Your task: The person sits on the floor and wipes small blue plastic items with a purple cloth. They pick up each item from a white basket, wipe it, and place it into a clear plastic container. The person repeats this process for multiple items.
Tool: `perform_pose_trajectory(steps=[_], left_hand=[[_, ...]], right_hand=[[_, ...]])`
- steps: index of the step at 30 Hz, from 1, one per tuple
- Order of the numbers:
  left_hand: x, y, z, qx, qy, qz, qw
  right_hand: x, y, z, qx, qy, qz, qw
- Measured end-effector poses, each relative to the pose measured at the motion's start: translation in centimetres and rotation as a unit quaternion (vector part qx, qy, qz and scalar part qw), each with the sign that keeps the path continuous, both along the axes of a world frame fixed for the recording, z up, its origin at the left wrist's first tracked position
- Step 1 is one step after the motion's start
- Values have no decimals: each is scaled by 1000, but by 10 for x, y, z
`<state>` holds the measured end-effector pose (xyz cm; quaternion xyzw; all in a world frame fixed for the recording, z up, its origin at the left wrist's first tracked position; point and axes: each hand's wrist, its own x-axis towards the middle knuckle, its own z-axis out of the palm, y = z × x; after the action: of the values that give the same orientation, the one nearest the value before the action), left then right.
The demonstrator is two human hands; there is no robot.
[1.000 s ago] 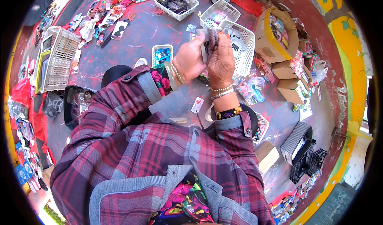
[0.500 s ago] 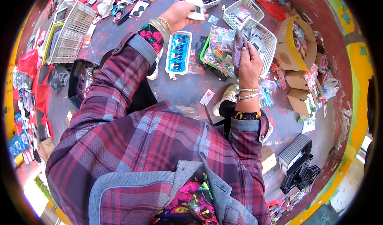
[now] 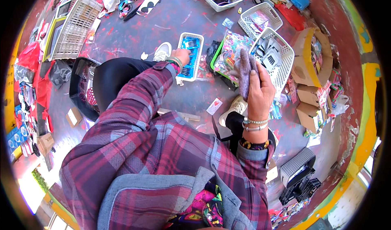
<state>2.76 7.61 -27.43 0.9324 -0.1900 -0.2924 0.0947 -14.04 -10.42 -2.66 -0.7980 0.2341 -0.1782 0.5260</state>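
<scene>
My left hand [image 3: 182,56] reaches down to the left rim of a white tray [image 3: 200,60]. Packets with blue backing and dark fork-like pieces [image 3: 188,70] lie in this tray. The fingers are small and partly hidden, so what they hold cannot be made out. In front of me, my right hand [image 3: 260,89] is closed round a fuzzy purple-grey fabric piece [image 3: 244,74], which looks like a knitted glove. Behind it are a green-edged tray [image 3: 216,58] of colourful small packets and a white basket [image 3: 288,63] holding grey-and-white cards [image 3: 269,54].
Two more white baskets [image 3: 225,4] stand at the far side. Cardboard boxes [image 3: 306,67] of goods line the right. On the left are an upturned pale crate [image 3: 77,26] and a black bin [image 3: 83,93]. My shoe [image 3: 163,51] is beside the tray.
My left hand has dropped from the far side down to the tray; the small white item it held no longer shows. My right hand keeps the purple-grey fabric piece. The view has shifted slightly.
</scene>
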Motion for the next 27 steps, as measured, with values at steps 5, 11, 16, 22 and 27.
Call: perform_pose_trajectory(steps=[5,11,16,22,27], left_hand=[[10,-8,-37,-28,73,10,997],[35,-7,-98,-81,139,98,982],[49,-9,-124,-100,131,43,985],[37,-14,-110,-106,102,130,981],[36,-11,-94,-132,92,113,980]], right_hand=[[1,4,0,59,54,5,997],[3,8,-6,118,73,24,990],[3,7,-10,182,67,4,981],[4,7,-8,216,83,3,973],[2,7,-4,244,81,13,966]])
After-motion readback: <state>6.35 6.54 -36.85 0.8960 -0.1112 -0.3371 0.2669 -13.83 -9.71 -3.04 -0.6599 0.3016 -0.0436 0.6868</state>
